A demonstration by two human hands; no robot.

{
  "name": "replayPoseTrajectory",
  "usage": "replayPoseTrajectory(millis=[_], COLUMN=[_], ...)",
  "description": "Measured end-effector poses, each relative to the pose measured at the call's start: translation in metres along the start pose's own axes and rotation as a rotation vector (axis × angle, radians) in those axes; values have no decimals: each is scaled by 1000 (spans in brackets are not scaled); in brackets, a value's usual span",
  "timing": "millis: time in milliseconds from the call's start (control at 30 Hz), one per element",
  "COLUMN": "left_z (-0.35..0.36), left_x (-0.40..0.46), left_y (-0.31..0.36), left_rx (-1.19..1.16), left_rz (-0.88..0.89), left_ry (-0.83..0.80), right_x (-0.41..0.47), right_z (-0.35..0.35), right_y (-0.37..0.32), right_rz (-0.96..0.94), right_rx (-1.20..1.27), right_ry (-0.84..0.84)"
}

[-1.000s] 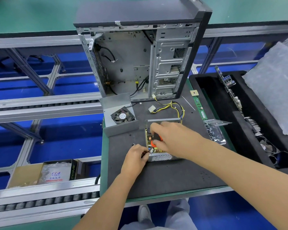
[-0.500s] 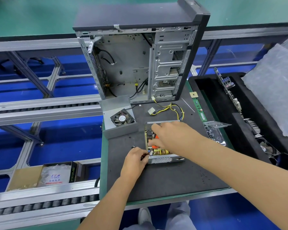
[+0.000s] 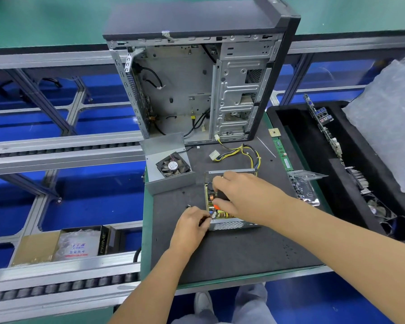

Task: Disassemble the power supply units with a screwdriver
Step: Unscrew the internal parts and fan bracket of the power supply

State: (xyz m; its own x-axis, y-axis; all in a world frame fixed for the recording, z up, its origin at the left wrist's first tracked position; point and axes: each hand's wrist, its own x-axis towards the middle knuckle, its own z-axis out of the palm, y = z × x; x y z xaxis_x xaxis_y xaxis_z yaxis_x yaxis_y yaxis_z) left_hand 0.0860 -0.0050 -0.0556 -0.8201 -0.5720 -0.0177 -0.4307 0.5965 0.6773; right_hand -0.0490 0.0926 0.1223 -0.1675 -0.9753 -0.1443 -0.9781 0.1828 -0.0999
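A right hand [image 3: 246,195] grips an orange-handled screwdriver [image 3: 216,206], mostly hidden, over the open grey metal power supply unit [image 3: 229,224]; the left hand [image 3: 192,224] pinches something indistinct beside it.

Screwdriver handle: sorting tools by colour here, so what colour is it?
Orange, what shows of the screwdriver under the right hand; head view.

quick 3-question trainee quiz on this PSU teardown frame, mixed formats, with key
1. True or false: the power supply lid with the fan is already off.
2. The right hand grips: A) orange-handled screwdriver B) pliers C) RAM stick.
3. Fill in: the yellow-black cable bundle lies between the power supply and the open ____.

Key: 1 true; 2 A; 3 computer case. The left hand works at the unit's near-left corner.
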Motion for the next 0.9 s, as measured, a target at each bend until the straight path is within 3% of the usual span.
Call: replayPoseTrajectory(millis=[200, 600, 900], left_z=[-1, -3, -6], left_x=[0, 1, -1], left_y=[-2, 1, 2], left_rx=[19, 12, 140], left_rz=[59, 13, 209], left_ry=[0, 32, 62], right_x=[-2, 2, 6], right_z=[-4, 1, 0], right_y=[6, 1, 1], right_rz=[-22, -12, 54], right_rx=[66, 70, 67], right_ry=[26, 57, 30])
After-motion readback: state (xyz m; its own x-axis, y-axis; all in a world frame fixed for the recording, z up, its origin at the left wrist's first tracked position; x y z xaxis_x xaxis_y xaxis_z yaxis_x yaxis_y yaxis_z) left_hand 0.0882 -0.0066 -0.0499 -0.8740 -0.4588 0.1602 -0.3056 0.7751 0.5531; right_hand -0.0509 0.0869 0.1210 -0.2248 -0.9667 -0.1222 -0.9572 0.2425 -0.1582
